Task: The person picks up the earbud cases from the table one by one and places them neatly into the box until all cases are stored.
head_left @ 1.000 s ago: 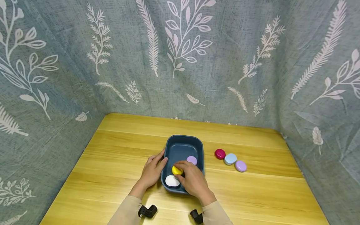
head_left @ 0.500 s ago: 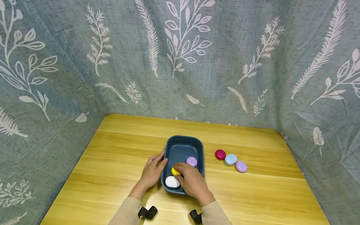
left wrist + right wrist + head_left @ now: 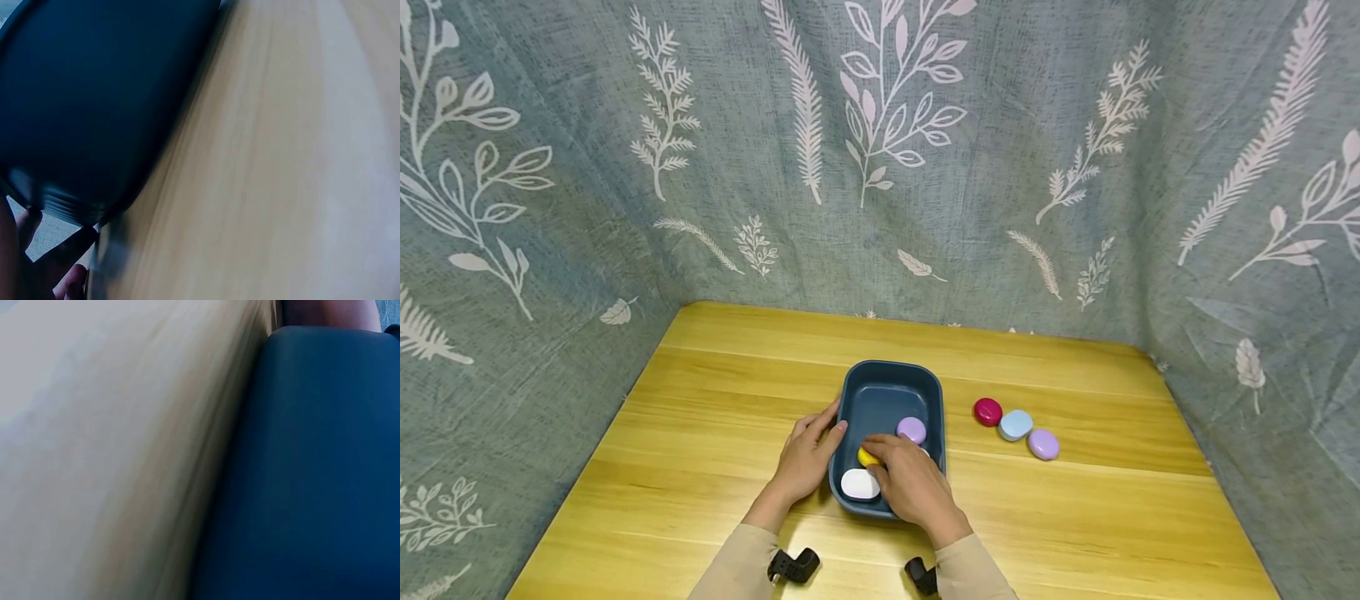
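A dark blue rectangular tray point(image 3: 887, 398) stands on the wooden table. My left hand point(image 3: 805, 454) rests against its left side with fingers extended; dark fingertips point(image 3: 65, 250) touch the tray in the left wrist view. Inside the tray, my right hand point(image 3: 913, 487) pinches a small yellow rounded case point(image 3: 867, 457) between thumb and fingers, low near the floor. A white oval case point(image 3: 860, 484) lies just in front of it, and a round lilac case point(image 3: 912, 430) beyond the hand. A sliver of something white shows beside the knuckles. The right wrist view shows only the tray's outer wall point(image 3: 312, 456), table and some skin.
Right of the tray, a crimson case point(image 3: 988, 412), a light blue case point(image 3: 1016, 426) and another lilac case point(image 3: 1043, 444) lie in a slanting row on the table point(image 3: 737, 383). A patterned grey-green curtain point(image 3: 880, 250) encloses the back and sides.
My right hand has sunk slightly toward me with the yellow case, which is now more covered by the fingers. My left hand and the tray have stayed in place.
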### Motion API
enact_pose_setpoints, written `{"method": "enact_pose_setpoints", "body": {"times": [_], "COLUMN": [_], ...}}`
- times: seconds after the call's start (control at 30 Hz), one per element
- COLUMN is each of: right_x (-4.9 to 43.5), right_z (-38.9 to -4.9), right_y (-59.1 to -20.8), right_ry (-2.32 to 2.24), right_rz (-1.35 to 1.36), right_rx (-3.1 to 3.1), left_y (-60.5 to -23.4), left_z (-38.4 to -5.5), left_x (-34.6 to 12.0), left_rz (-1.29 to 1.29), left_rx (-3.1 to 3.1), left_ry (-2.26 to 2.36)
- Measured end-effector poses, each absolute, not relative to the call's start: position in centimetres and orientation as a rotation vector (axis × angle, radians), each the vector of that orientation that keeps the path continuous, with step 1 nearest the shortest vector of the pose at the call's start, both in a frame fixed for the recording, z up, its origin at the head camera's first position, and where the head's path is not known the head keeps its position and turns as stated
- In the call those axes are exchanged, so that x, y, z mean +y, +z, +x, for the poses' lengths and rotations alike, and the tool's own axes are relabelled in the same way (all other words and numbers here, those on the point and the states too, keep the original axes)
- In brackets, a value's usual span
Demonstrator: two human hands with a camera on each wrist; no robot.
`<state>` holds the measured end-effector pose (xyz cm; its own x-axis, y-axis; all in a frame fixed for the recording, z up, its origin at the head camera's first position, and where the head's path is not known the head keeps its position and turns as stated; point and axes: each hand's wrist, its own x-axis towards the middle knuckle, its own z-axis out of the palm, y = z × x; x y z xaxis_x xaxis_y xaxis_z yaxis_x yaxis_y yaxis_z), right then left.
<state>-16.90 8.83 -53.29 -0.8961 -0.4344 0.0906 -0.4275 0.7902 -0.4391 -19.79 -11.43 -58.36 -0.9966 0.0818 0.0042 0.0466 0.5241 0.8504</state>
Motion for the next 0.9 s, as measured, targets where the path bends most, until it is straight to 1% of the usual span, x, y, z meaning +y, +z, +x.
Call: {"method": "enact_pose_setpoints", "body": {"times": [0.37,0.9], "right_x": [8.82,8.94], "right_z": [-16.96,-16.70], "right_y": [-53.69,-53.34], "right_ry": [-0.690,-0.727], "right_rz": [-0.748,-0.710], "right_rx": [2.978,3.017], "left_y": [-58.43,-58.40], "left_z": [-19.76,-19.81], "left_x": [-11.48,-11.38], "left_rz": [0.106,0.117], "left_rx": [2.714,2.718], "left_ry": [1.503,1.498]}}
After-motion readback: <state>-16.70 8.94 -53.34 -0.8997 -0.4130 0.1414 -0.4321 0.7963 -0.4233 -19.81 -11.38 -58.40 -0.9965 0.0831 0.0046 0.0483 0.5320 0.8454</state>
